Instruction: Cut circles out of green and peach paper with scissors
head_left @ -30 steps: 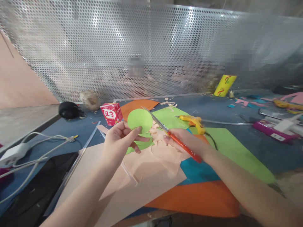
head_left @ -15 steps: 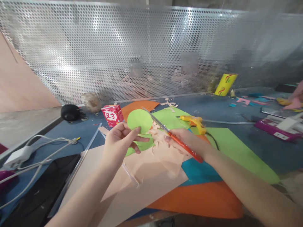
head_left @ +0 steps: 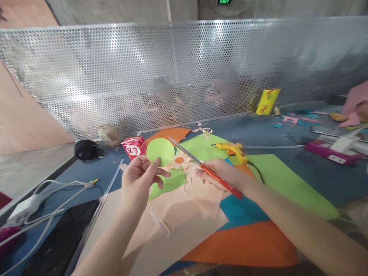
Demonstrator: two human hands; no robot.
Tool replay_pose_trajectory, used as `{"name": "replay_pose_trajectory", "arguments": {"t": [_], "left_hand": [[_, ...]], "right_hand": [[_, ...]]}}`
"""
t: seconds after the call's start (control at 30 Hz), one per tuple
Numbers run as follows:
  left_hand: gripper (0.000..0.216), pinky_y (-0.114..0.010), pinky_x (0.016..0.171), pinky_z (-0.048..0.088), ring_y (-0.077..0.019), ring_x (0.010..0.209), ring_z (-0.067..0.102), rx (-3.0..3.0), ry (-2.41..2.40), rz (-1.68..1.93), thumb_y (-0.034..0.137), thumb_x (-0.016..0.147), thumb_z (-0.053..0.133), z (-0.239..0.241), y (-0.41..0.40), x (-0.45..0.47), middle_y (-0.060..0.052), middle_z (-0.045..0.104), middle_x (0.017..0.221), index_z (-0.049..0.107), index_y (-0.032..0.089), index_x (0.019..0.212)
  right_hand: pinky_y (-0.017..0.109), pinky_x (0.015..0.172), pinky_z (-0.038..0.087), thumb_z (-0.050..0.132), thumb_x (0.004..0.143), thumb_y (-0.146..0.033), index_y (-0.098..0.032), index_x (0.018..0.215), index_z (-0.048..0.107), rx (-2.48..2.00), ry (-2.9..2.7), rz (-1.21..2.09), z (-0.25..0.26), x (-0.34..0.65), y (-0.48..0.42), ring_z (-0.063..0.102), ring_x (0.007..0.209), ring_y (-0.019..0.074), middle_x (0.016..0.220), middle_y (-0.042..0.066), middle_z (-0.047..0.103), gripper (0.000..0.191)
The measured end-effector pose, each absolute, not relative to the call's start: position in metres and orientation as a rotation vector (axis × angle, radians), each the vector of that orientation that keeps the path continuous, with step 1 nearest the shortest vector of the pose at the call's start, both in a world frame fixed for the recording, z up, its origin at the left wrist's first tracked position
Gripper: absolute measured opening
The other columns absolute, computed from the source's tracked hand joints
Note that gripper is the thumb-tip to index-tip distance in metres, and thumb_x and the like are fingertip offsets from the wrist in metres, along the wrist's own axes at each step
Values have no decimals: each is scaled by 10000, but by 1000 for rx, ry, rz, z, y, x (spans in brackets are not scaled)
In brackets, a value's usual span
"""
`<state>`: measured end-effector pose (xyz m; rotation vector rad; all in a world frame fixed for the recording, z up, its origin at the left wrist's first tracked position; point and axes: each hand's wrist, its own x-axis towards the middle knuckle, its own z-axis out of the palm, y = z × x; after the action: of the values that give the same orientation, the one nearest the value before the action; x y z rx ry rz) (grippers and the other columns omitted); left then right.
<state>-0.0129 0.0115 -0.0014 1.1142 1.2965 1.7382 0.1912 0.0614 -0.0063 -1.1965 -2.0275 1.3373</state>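
Note:
Between the thumb and fingers of my left hand [head_left: 143,174] is a round green paper disc [head_left: 160,150], held upright above the table. My right hand [head_left: 221,174] grips a pair of scissors [head_left: 205,168] with red handles, its blades pointing up and left, the tips close to the disc's right edge. Below and behind the hands lie pale peach paper scraps [head_left: 195,174], a small orange paper circle [head_left: 179,160] and cut green paper [head_left: 169,182]. Under them spreads a large peach sheet [head_left: 161,245].
A yellow glue gun [head_left: 232,149] lies right of the hands, near a green sheet [head_left: 287,184]. An orange sheet [head_left: 244,245] is in front. A red box [head_left: 133,147], white cables [head_left: 54,203] and a black tablet-like slab [head_left: 57,245] are at left. A perforated metal screen [head_left: 115,76] stands behind.
The head view has tilted up a little. My left hand and the green disc have shifted slightly left, away from the scissors, and the small orange circle now shows between them.

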Motion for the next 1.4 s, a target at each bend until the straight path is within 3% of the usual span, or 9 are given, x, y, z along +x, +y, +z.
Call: {"name": "replay_pose_trajectory", "arguments": {"t": [0.2, 0.4, 0.73, 0.9, 1.03, 1.13, 1.23, 1.33, 1.4], "left_hand": [[269, -173, 315, 376, -246, 599, 730, 1097, 1317, 1723, 250, 681, 732, -1, 10, -10, 61, 582, 517, 492, 189, 789], [197, -190, 331, 410, -266, 669, 739, 1114, 1334, 1619, 312, 711, 680, -4, 12, -8, 32, 574, 582, 554, 170, 764], [247, -161, 336, 303, -80, 431, 529, 1301, 1489, 1482, 300, 606, 706, -8, 27, -29, 37, 570, 651, 606, 170, 790], [253, -175, 380, 291, -70, 416, 435, 1504, 1541, 1279, 323, 577, 721, -16, 35, -40, 53, 537, 536, 625, 174, 758], [305, -206, 398, 324, -96, 416, 458, 1677, 1531, 1075, 433, 634, 684, -32, 41, -37, 44, 537, 502, 625, 171, 779], [339, -237, 448, 395, -129, 482, 530, 1822, 1541, 962, 510, 727, 574, -40, 44, -32, 13, 587, 561, 623, 179, 783], [387, -276, 602, 473, -171, 685, 619, 1981, 1642, 888, 544, 772, 513, -41, 47, -34, -34, 677, 770, 647, 190, 852], [487, -339, 792, 482, -233, 965, 617, 2075, 1879, 809, 555, 768, 552, -37, 49, -47, -72, 663, 1061, 609, 201, 1097], [516, -397, 797, 490, -260, 935, 620, 2082, 2056, 662, 524, 754, 616, -36, 50, -55, -104, 646, 1061, 596, 161, 1120]], "right_hand": [[229, 456, 326, 638, 768, -552, -203, 626, 508, -1116, -2021, 1373, -7, 191, 62, 408, 483, 107, 548, -46, 437, 398], [236, 442, 302, 571, 804, -582, -223, 597, 397, -1143, -2021, 1291, -13, 188, 67, 376, 421, 99, 465, -67, 399, 450], [254, 482, 274, 707, 705, -519, -216, 613, 454, -1366, -1998, 898, -18, 192, 90, 464, 527, 158, 549, -21, 483, 406], [242, 455, 256, 744, 712, -401, -215, 591, 431, -1354, -1943, 865, -20, 195, 98, 487, 505, 151, 522, -34, 471, 384], [219, 470, 391, 727, 780, -333, -171, 750, 553, -1216, -1930, 1045, -26, 184, 93, 589, 529, 139, 611, -27, 591, 240], [249, 552, 512, 614, 906, -297, -134, 975, 603, -1133, -1893, 1143, -29, 174, 85, 629, 625, 124, 814, 8, 656, 177], [317, 668, 562, 584, 934, -274, -131, 1066, 611, -1112, -1861, 1169, -30, 172, 84, 651, 773, 154, 977, 45, 656, 197], [366, 736, 564, 584, 934, -281, -141, 1131, 599, -1144, -1799, 1164, -32, 177, 97, 652, 870, 187, 1078, 69, 643, 242], [391, 771, 558, 582, 935, -288, -148, 1167, 585, -1154, -1741, 1144, -33, 181, 109, 647, 917, 203, 1127, 80, 629, 271]]}}
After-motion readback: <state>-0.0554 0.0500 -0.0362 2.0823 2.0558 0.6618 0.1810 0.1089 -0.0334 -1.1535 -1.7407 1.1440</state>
